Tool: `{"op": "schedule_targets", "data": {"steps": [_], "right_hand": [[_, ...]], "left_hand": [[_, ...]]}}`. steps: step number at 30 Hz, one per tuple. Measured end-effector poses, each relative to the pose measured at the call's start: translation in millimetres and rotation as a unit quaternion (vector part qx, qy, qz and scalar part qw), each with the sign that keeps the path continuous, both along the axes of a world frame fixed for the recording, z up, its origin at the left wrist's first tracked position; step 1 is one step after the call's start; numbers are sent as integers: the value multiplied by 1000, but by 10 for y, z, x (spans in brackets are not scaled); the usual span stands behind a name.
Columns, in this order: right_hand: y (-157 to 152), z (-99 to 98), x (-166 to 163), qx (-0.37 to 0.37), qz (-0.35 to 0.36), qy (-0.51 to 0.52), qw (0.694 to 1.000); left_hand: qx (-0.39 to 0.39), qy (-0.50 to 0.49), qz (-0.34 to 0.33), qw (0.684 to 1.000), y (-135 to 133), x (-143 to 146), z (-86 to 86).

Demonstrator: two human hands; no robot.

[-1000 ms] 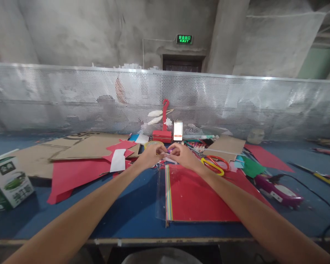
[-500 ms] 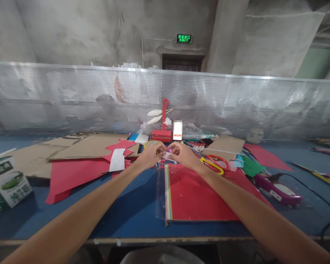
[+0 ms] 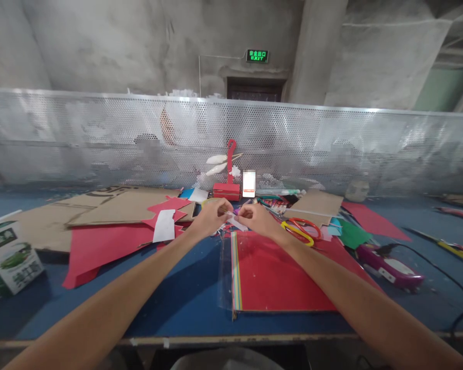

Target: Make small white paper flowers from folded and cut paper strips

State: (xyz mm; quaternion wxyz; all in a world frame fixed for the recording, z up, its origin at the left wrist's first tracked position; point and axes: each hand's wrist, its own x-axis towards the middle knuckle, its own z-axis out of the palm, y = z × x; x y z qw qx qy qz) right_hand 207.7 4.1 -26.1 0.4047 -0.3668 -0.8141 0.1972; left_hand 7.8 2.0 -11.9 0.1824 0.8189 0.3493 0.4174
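Head view, listed from the near edge outward.

1. Blue table (image 3: 185, 303), its near edge bare.
2. Pack of coloured paper (image 3: 278, 272) in a clear sleeve, red sheet uppermost, flat and seemingly uncut.
3. Left hand (image 3: 210, 218) and right hand (image 3: 260, 220), met just beyond the pack's far edge. Fingertips of both were pinched together on a small pale strip (image 3: 235, 222) held clear of the table between them. Its material was too small to tell.
4. Scissors (image 3: 301, 229), red and yellow handles, lying unheld just right of the right hand.
5. Purple glue gun (image 3: 389, 264), corded, well to the right.
6. Loose red paper (image 3: 100, 246), cut to jagged outlines, with a white scrap (image 3: 164, 226) on it, partly over cardboard (image 3: 116, 205).
7. Green-and-white carton (image 3: 7, 257), far left.
8. Red stand (image 3: 228, 189) and phone (image 3: 249, 183), upright behind the hands.
9. Perforated metal screen (image 3: 100, 133).

Judged state: cutting partly done. The cut pieces looked unjoined, and the strip was fixed to nothing.
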Motion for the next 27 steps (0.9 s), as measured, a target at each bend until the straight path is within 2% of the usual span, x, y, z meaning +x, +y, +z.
{"op": "schedule_targets", "data": {"steps": [16,27], "right_hand": [[18,-21,9,-34,8,12,999],[-48,46,-6,-51,8,55,997]], "left_hand": [[-34,-82,-39,995,9,-8,9],[-33,-72,-53,995,58,-7,-34]]}}
